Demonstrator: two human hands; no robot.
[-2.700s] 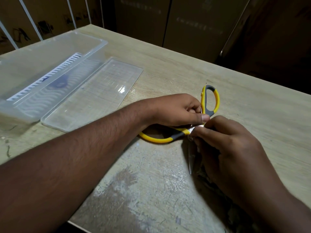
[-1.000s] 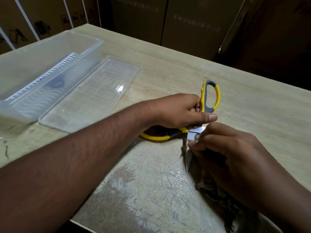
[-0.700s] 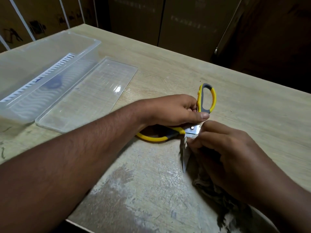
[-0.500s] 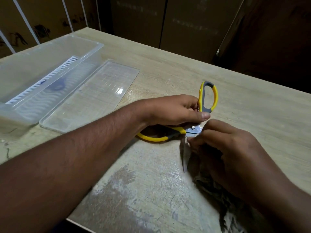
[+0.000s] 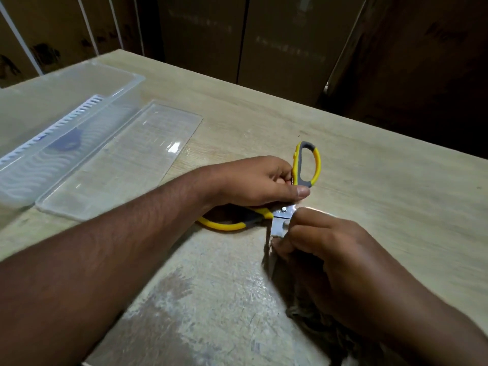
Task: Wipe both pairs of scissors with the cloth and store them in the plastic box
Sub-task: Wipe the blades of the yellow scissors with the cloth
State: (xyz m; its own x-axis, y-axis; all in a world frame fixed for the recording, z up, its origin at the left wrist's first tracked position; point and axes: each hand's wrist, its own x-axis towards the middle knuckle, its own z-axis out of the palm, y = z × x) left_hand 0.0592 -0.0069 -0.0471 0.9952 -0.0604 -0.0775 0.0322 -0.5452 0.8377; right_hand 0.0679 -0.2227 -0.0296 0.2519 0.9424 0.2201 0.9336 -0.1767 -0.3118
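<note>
We see left hand (image 5: 253, 180) gripping yellow scissors (image 5: 306, 165) right of plastic box (image 5: 66, 122); right hand (image 5: 330, 254) pinching cloth (image 5: 311, 315) round blade.

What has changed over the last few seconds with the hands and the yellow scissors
Little. The right hand, with the cloth, slid slightly down the blade from the pivot. The left hand still grips the scissors by the handles. Plastic box and lid unmoved.
</note>
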